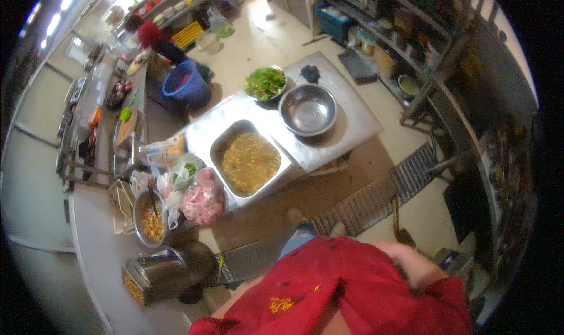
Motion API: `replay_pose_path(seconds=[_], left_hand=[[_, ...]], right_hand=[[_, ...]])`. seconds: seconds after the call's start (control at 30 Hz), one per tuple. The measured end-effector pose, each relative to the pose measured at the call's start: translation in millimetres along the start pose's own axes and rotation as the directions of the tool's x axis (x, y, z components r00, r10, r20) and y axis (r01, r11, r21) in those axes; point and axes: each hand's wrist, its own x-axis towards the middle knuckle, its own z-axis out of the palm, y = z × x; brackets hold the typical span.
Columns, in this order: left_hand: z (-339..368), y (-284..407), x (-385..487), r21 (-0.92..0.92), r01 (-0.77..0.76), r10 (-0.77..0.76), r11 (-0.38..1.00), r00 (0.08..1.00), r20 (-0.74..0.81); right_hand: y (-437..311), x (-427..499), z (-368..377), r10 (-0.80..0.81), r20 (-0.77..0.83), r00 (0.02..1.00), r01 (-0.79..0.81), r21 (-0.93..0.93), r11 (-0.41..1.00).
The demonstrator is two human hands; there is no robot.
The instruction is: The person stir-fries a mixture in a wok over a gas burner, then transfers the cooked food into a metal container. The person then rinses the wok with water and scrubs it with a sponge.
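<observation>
Both of my hands are out of view; only bits of bare forearm show beside my red jacket. Before me stands a metal table. A deep square steel pan is set at its near side, with a yellow-brown chunky liquid inside. Beyond the pan stands a steel bowl with nothing visible in it. A bowl of cut green leaves is behind that, near a dark scrubbing pad. Left of the pan lies a clear bag of pink raw meat, against a bag of greens.
At left are a bowl of brown pieces and a tall steel pot. A blue bin stands beyond the table, by a person in red. Shelving lines the right. Metal drain grating crosses the floor.
</observation>
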Motion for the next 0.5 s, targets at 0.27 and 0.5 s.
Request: replay_pose_path(seconds=[0.27,0.5], left_hand=[[43,23,54,0.133,0.073,-0.08,0.988,0.995,0.052],[106,53,174,0.343,0.147,-0.197,0.928,0.973,0.116]], right_hand=[[133,28,2,-0.207,-0.541,0.815,0.269,0.038,0.962],[189,30,55,0.05,-0.852,0.521,0.127,0.136,0.983]])
